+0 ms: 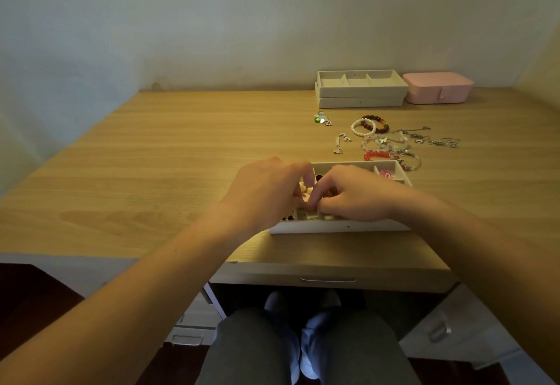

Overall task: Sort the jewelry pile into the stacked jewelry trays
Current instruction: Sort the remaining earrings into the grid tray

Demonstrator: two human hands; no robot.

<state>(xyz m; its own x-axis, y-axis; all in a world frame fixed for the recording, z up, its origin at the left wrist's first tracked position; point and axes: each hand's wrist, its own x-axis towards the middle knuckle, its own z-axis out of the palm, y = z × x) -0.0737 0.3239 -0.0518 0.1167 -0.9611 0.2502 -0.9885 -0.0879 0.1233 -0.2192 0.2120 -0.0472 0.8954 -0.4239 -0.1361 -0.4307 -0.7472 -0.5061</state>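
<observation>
You're partway: left grip (272, 191) and right grip (354, 194) both pinch a small pale piece (304, 190) over the near tray (339, 227). The pile (391, 142), at its 1 o'clock on the desk (151, 157), looks mostly unsorted.

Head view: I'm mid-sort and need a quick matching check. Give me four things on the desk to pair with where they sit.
Things:
1. pink box
2. stacked trays
3. pearl bracelet
4. near tray

Places:
A. under the left hand and the right hand, close to the front edge of the desk
B. by the back wall, furthest right
C. loose on the desk, against the dark red bead bracelet
D. one on top of another, by the back wall

Pairs: 1-B, 2-D, 3-C, 4-A
</observation>
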